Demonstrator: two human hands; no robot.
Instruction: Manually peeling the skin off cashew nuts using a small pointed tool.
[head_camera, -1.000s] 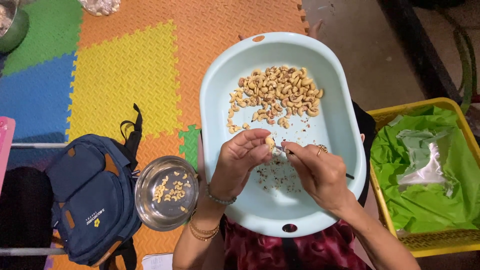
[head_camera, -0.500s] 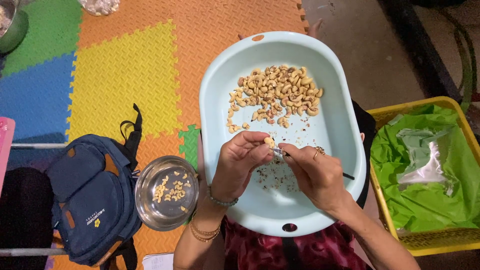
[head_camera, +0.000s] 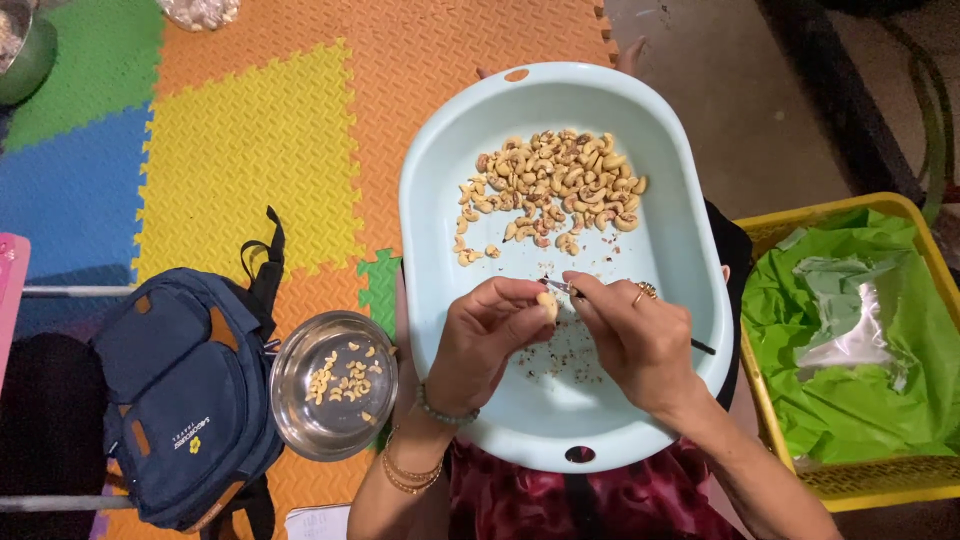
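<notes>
- Pinched in the left hand (head_camera: 490, 335) fingertips is one pale cashew (head_camera: 547, 306); the right hand (head_camera: 632, 340) grips a thin knife (head_camera: 560, 287), its tip touching the nut.
- Both hands hover over a light blue oval basin (head_camera: 680, 250).
- A cashew pile (head_camera: 550, 185) lies at its far end.
- A steel bowl (head_camera: 290, 400) holding a few nuts sits just left.

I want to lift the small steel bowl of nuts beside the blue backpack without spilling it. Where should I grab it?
Take the steel bowl by its thin rim, pinching from above with fingers on opposite edges. It looks shallow and round with no handle visible, and the backpack crowds its left side, so come from the near or far edge and keep it level.
</notes>
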